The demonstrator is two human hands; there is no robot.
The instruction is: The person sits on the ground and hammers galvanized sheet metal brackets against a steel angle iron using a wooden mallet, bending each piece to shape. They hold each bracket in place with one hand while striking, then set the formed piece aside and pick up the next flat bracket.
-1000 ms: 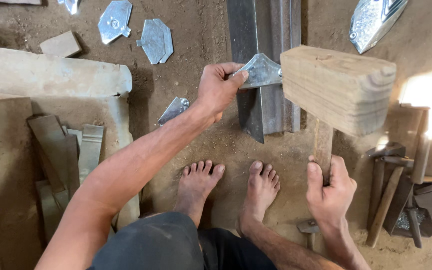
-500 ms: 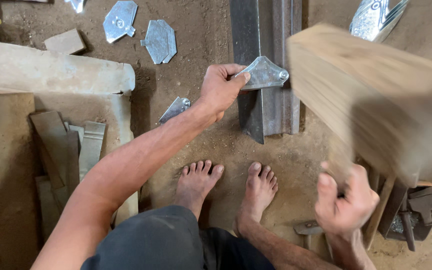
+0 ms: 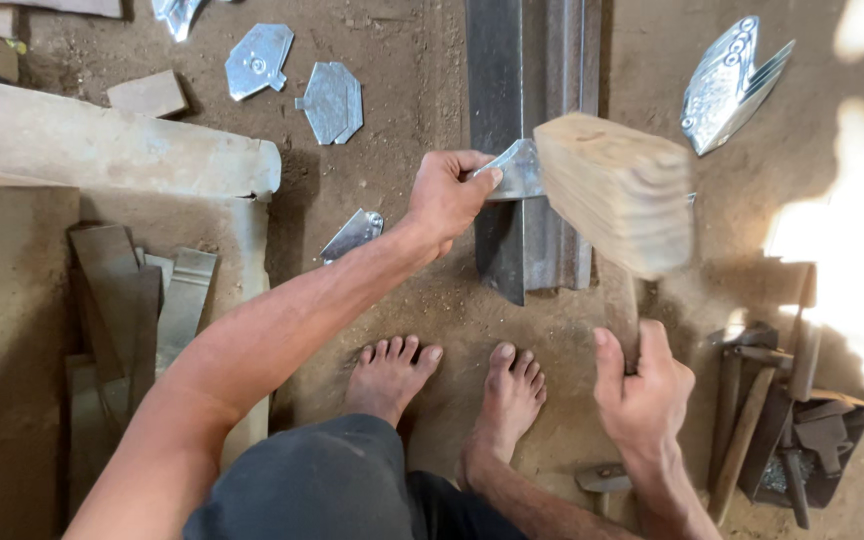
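Pinching the metal piece (image 3: 518, 172) in the left hand (image 3: 447, 195), mallet (image 3: 615, 190) just beside

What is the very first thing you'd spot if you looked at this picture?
The big wooden mallet in the middle, its pale block head blurred over a dark steel rail lying on the dirt floor. The right hand grips its handle low down, while the left hand pinches a shiny metal sheet piece against the rail. Below them are two bare feet, and a fan of shiny cut pieces lies at the upper right.
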